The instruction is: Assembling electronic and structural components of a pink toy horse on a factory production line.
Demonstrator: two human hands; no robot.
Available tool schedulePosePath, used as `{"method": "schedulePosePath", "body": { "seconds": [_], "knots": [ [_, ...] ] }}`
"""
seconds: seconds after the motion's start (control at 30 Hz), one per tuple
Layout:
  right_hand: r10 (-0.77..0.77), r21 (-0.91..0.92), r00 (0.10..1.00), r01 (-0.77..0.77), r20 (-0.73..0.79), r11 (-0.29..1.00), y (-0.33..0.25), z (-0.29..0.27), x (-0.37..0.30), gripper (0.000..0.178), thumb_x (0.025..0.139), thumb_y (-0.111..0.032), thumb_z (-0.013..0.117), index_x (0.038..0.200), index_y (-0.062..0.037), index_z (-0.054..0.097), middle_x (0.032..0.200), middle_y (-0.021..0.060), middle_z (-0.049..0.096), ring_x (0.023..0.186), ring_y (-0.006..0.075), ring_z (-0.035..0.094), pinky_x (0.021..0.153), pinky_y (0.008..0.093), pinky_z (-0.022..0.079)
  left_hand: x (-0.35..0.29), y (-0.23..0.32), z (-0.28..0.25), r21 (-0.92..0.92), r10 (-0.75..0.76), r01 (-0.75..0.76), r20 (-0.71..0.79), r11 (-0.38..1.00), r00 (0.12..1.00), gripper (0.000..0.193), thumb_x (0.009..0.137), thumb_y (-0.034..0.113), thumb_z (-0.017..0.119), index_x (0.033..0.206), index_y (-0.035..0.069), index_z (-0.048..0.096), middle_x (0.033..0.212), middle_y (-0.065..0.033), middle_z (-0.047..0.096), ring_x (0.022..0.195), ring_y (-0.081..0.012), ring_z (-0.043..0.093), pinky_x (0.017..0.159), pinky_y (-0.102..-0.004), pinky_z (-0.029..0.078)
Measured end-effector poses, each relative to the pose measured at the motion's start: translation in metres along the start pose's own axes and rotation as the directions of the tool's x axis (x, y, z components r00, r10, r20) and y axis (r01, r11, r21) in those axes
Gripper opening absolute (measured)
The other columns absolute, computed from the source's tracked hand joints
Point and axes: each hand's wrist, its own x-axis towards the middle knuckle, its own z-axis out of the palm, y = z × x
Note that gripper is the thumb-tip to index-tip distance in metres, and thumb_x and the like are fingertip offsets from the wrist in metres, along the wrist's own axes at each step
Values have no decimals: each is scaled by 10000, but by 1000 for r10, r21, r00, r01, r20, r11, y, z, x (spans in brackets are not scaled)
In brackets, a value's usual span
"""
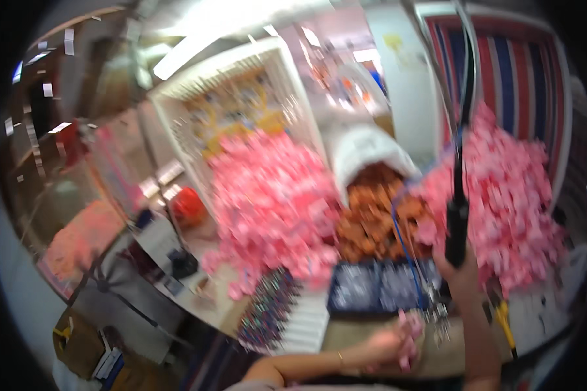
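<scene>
My left hand (381, 347) is closed around small pink plastic pieces (409, 339) above the table's front edge; their exact shape is blurred. My right hand (458, 277) is raised at the lower end of a black cylindrical hand tool (458, 225) that hangs from a cord. The fingers look wrapped on that tool, though motion smears them. Just beyond my left hand stands a dark blue compartment tray (332, 303) holding clear bags of small parts. Several thin metal pieces (437, 309) dangle or lie beside the tray; blur hides their kind.
Pink pieces spill from a tilted white crate (303, 111) at back left, and another pink heap (512, 202) fills the right. Between them, brown pieces (378, 218) pour from a white sack (372, 146). A rack of dark spiky parts (267, 309) and a yellow-handled tool (504, 324) lie in front.
</scene>
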Motion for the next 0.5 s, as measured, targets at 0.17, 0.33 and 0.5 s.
{"method": "schedulePosePath", "body": {
  "seconds": [0.17, 0.33, 0.5],
  "knots": [
    [41, 120, 998, -45, 37, 992, -6, 34, 23, 171, 820, -149, 690, 929, -53, 600, 713, -31, 554, 637, 55, 509, 586, 232, 406, -4, 56, 6, -362, -320, 256, -129, 896, 939, 609, 982, 369, 407, 1463, 95, 155, 1259, -126, 506, 782, -303, 635, 697, -401, 537],
    [-25, 167, 999, 29, -29, 986, -1, 42, 17, 179, 863, -183, 651, 888, -9, 620, 672, 19, 577, 556, 89, 534, 541, 226, 416, 5, 78, 34, 925, 261, 88, 13, -371, 965, 532, 830, 336, 618, 1193, -51, 577, 1236, -228, 556, 748, -234, 633, 644, -314, 527],
    [-33, 163, 993, 51, -113, 985, 0, 52, 18, 216, 852, -217, 687, 880, -17, 610, 650, 1, 559, 528, 71, 530, 497, 209, 421, 1, 75, 42, 914, 222, 120, -34, -387, 975, 534, 824, 331, 625, 1193, -52, 575, 1236, -217, 566, 683, -206, 613, 586, -308, 519]
  ]
}}
